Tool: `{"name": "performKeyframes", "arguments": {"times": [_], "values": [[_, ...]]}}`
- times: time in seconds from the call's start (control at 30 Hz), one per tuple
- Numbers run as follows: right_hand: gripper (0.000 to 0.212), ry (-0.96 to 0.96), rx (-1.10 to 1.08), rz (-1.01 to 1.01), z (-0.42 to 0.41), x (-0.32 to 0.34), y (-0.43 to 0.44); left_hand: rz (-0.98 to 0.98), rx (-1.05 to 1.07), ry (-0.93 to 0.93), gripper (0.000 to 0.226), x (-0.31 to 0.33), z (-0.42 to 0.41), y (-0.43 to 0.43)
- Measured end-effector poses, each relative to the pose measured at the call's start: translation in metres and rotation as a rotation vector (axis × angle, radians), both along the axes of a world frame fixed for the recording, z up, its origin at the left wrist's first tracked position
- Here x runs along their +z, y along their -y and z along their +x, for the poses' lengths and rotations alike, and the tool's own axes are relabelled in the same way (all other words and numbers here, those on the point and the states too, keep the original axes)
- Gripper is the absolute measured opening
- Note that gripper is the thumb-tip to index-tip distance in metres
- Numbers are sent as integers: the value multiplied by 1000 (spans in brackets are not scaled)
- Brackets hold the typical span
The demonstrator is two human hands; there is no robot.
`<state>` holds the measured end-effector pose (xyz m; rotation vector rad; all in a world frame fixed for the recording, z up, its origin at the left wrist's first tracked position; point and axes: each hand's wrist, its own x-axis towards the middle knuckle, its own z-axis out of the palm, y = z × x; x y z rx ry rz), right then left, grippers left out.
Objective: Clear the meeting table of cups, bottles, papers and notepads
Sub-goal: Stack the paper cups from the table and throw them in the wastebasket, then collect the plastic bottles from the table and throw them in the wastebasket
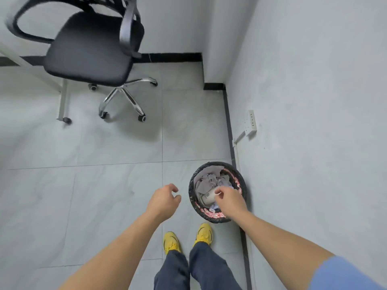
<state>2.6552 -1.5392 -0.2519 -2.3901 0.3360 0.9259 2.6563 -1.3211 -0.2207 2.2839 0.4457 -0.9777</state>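
While our left hand (164, 198) hangs slack, our right hand (229, 200) sits at the rim of the paper cup (208, 197) lying slantwise in the waste bin (191, 190), grip unclear.

Matt paper cup (208, 198); glossy bin liner (191, 186), probably plastic; chrome chair base (123, 95).

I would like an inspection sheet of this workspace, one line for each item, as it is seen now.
Surface: grey tiled floor; only a table leg shows.
Job's things: paper cup and crumpled papers lie in the bin.
Clutter: nothing seen.
Grippers: left hand loosely curled, holding nothing; right hand over the bin, fingers at the cup's rim, grip unclear.
Cables: white conduit below the wall socket.
Surroundings: office chair, white wall.
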Motion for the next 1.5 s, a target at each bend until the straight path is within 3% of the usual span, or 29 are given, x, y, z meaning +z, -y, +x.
{"name": "performKeyframes", "arguments": {"times": [0.3,0.47,0.73,1.0,1.5], "values": [[33,207,785,-75,-20,144,-96,138,98,156,33,145,-111,-111],[35,350,1127,-54,-27,201,-191,293,332,274,33,214,-203,-210],[33,652,1424,74,-133,301,-385,483,624,334,33,302,-400,-338],[33,806,1700,225,-269,374,-548,672,903,381,31,378,-564,-428],[37,1004,2054,423,-383,416,-862,779,1404,341,27,404,-695,-601]]}}
